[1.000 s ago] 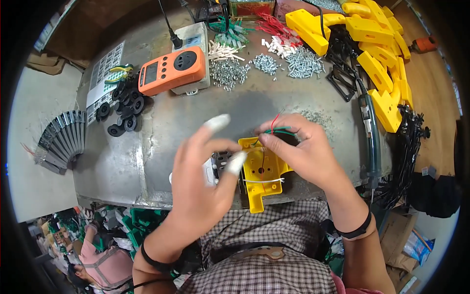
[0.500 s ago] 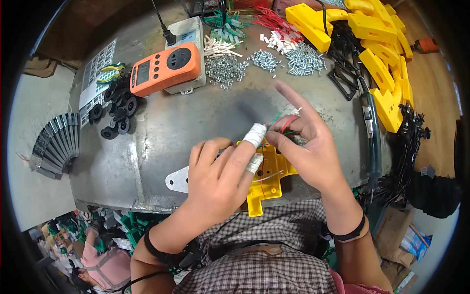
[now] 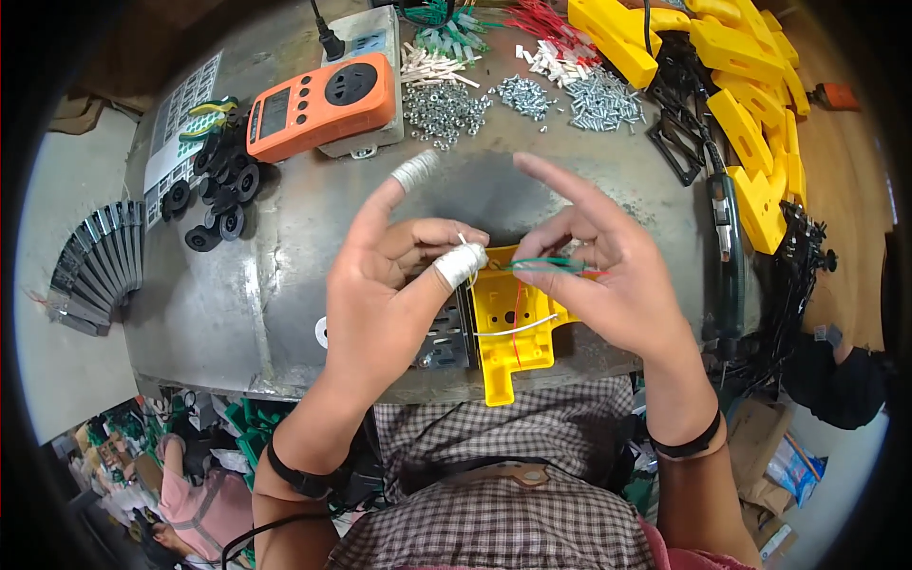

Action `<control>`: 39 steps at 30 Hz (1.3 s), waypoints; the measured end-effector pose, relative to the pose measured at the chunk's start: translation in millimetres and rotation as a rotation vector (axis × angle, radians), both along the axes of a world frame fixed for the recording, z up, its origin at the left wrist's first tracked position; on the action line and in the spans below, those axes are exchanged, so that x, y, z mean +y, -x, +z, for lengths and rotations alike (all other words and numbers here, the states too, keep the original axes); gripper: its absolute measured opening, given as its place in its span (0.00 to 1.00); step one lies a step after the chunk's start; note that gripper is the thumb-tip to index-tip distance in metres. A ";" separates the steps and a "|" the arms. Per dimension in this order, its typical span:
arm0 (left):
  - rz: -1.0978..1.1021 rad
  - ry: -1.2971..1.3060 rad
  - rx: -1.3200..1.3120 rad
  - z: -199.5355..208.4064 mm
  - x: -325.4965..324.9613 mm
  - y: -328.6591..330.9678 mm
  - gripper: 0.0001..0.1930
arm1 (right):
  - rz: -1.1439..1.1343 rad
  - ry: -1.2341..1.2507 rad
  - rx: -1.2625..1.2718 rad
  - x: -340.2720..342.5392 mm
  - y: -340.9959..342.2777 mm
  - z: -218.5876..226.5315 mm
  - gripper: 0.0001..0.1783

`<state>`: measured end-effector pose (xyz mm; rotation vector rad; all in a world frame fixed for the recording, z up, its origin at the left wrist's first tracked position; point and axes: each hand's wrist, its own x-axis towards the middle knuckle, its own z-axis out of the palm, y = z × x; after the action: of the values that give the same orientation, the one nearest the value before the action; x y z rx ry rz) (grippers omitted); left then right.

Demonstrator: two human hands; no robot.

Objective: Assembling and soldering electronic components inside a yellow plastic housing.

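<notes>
On the bench lies a yellow plastic housing [image 3: 496, 383], partly under both hands, with a slotted dark metal plate [image 3: 446, 344] against its left side. My left hand [image 3: 375, 285], white tape on its index finger and thumb, pinches a thin whitish wire [image 3: 463, 237] at the thumb tip; the index finger points up, apart. My right hand [image 3: 617, 285] holds a green wire [image 3: 543, 263] between thumb and fingers, its index finger raised too. Red wire shows at this grip and hangs over the housing. A loose white wire [image 3: 534, 328] crosses the housing. Whether the pinched wires touch is unclear.
Behind are an orange meter [image 3: 328, 104], nut piles [image 3: 442, 114], screws [image 3: 603, 100] and connector wires. Black wheels [image 3: 228, 185] and fanned dark strips [image 3: 100, 266] sit left. Yellow housings [image 3: 746, 123] and an electric screwdriver [image 3: 727, 247] stand right. A person in pink is lower left.
My left hand has shifted left and turned, its taped index finger lifting off the work while thumb and fingers pinch the whitish wire. The green wire now lies sideways in my right hand.
</notes>
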<state>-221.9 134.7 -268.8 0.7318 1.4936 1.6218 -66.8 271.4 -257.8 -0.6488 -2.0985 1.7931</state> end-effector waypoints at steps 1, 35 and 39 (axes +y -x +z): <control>0.001 0.001 -0.001 -1.8 0.1 0.5 0.36 | 0.001 0.001 -0.001 -0.6 0.5 1.0 0.46; -0.169 0.052 0.272 8.4 5.5 -0.4 0.38 | 0.098 0.141 -0.134 2.2 8.9 7.8 0.56; -0.304 0.092 0.246 18.4 9.5 11.9 0.41 | -0.017 0.039 0.115 8.8 4.9 8.3 0.55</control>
<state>-233.8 144.2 -250.4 1.0794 1.5295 1.2620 -71.7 280.2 -249.5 -0.5572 -1.9820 1.8216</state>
